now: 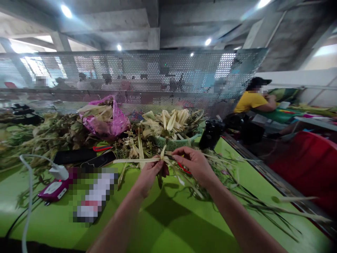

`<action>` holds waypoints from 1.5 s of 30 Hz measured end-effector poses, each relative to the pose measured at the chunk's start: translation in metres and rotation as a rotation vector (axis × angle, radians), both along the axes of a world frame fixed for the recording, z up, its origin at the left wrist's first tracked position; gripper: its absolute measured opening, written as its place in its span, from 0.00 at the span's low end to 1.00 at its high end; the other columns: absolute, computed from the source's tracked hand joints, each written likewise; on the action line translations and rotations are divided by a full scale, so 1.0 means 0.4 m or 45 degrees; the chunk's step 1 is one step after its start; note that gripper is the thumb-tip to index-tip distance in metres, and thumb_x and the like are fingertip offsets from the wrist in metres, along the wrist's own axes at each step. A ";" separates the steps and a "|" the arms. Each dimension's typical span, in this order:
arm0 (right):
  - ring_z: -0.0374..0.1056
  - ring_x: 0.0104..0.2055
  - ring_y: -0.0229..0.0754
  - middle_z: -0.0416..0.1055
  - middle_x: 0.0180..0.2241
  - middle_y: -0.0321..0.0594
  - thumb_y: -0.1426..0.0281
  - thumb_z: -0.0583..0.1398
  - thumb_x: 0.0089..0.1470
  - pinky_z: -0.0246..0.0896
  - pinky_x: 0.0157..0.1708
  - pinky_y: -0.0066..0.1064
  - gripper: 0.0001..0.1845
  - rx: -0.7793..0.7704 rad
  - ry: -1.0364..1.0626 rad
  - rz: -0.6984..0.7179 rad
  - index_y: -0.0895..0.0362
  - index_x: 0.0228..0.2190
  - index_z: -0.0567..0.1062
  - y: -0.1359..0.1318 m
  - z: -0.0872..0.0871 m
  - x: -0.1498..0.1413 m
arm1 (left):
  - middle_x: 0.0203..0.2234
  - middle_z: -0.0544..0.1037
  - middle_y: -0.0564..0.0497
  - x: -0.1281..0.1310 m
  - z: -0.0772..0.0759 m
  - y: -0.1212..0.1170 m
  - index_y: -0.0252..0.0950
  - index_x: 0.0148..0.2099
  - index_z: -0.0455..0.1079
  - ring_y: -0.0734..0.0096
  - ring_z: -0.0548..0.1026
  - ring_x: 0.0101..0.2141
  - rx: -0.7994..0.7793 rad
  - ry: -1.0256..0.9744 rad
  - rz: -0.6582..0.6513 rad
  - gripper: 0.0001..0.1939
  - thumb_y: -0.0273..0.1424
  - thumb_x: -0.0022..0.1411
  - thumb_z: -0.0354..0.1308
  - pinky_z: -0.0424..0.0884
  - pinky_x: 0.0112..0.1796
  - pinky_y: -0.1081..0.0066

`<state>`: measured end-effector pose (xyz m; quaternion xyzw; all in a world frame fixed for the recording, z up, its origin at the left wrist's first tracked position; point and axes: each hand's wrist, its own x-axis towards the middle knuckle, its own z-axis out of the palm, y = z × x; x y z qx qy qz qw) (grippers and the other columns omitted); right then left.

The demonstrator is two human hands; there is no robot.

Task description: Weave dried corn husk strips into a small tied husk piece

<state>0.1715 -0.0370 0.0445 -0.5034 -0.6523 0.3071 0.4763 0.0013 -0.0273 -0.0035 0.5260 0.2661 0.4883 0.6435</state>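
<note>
Pinching the pale leaf bundle (pixel 163 154) above the green table (pixel 168 221), your left hand (pixel 152 170) is closed, thumb against fingers. Your right hand (pixel 195 163), thumb and forefinger brought together, grips its right side. 1 long strip (pixel 137 160) extends left, its long axis nearly level across your view; 1 short tip points upward. Beyond lies the green basket (pixel 173 142) of dried leaves; a red object (pixel 184 168) shows beneath your right hand. Writing on the pixelated packet (pixel 97 196), at left, is illegible.
</note>
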 end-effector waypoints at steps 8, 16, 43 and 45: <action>0.63 0.25 0.34 0.71 0.26 0.35 0.59 0.66 0.45 0.56 0.26 0.26 0.16 -0.399 0.447 0.386 0.58 0.31 0.72 0.017 -0.030 -0.014 | 0.22 0.69 0.53 -0.003 -0.001 0.001 0.33 0.35 0.67 0.80 0.65 0.24 -0.074 -0.167 -0.070 0.15 0.42 0.58 0.58 0.60 0.27 0.78; 0.63 0.26 0.34 0.69 0.24 0.33 0.64 0.69 0.40 0.58 0.28 0.26 0.16 -0.294 0.461 0.353 0.59 0.27 0.71 0.035 -0.042 -0.006 | 0.24 0.69 0.54 -0.010 0.001 0.002 0.32 0.37 0.71 0.83 0.65 0.23 -0.193 -0.225 -0.046 0.14 0.38 0.54 0.62 0.63 0.26 0.81; 0.69 0.46 0.49 0.73 0.47 0.43 0.56 0.58 0.54 0.66 0.42 0.36 0.22 -0.172 0.125 0.210 0.50 0.47 0.74 0.005 -0.016 -0.037 | 0.35 0.76 0.46 -0.012 0.001 0.013 0.31 0.40 0.74 0.73 0.73 0.30 -0.156 -0.364 -0.054 0.19 0.39 0.48 0.67 0.70 0.40 0.69; 0.69 0.46 0.48 0.73 0.47 0.43 0.58 0.60 0.53 0.65 0.45 0.37 0.22 -0.071 0.049 0.199 0.50 0.49 0.72 0.010 -0.022 -0.028 | 0.34 0.76 0.46 -0.015 0.007 0.019 0.31 0.39 0.74 0.74 0.72 0.29 -0.158 -0.358 0.033 0.20 0.40 0.47 0.67 0.70 0.38 0.71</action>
